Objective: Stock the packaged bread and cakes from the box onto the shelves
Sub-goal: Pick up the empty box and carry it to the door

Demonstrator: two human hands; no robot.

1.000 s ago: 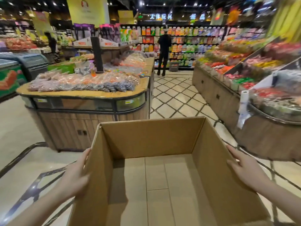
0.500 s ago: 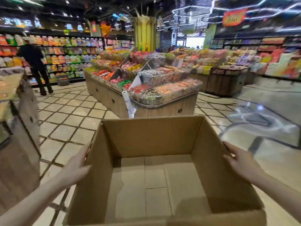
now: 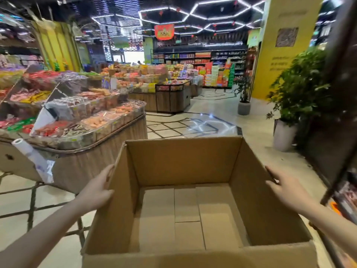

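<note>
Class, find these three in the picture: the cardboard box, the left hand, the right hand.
cardboard box (image 3: 183,161): head view, inner face of its far wall.
left hand (image 3: 96,188): head view, back of the hand.
right hand (image 3: 287,192): head view, back of the hand.

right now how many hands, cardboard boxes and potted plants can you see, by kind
bare hands: 2, left hand and right hand, on the box sides
brown open cardboard box: 1, nothing inside
green potted plants: 2, near and far
total: 5
</note>
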